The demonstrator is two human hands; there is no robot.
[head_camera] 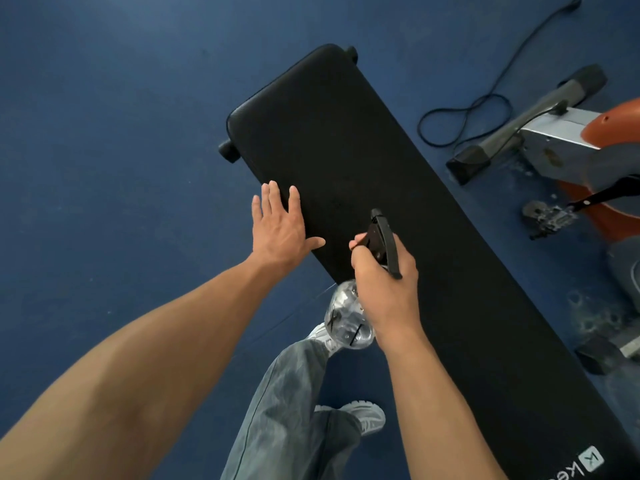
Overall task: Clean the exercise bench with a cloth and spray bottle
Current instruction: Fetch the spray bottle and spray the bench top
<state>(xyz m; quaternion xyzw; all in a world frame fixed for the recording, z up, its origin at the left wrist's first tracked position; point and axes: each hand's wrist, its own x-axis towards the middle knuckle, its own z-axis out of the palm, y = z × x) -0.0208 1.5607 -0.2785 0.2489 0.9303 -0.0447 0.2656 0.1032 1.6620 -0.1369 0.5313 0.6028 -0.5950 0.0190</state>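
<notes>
A long black padded exercise bench [346, 140] runs from the upper middle down to the lower right on a blue floor. My right hand [384, 278] grips the neck of a clear spray bottle [348, 320] with a black trigger head [381, 237], its nozzle pointing out over the bench pad. My left hand [280, 226] is spread flat with straight fingers at the bench's left edge, holding nothing. No cloth is in view.
An orange and grey exercise bike [568, 133] with a pedal [549, 216] stands right of the bench. A black cable [478, 109] loops on the floor behind it. My legs in grey jeans [294, 403] and light sneakers stand left of the bench.
</notes>
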